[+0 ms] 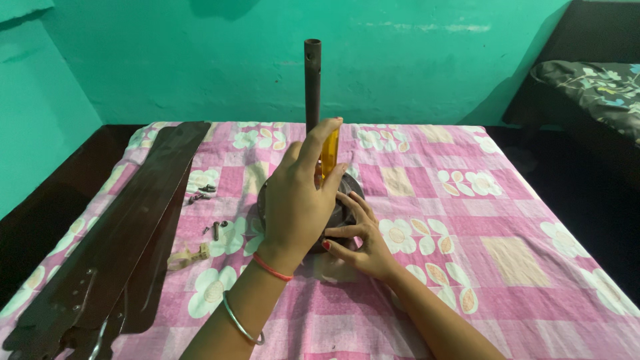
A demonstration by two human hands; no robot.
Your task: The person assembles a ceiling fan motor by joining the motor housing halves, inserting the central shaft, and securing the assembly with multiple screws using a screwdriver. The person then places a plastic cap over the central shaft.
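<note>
Item: we note the left hand (297, 200), its grip wrapped around a yellow translucent screwdriver handle (330, 152), held upright. Right hand (360, 240), fingers spread, its grip pressed flat on the round dark metal fan motor (343, 210) at centre of the bed. A straight dark pipe (313, 83) rises at 12 o'clock. Long glossy brown fan blades (113, 247) lie at 9 o'clock; small screws (215, 229) between. Soft pink floral bedsheet (507, 253) beneath.
</note>
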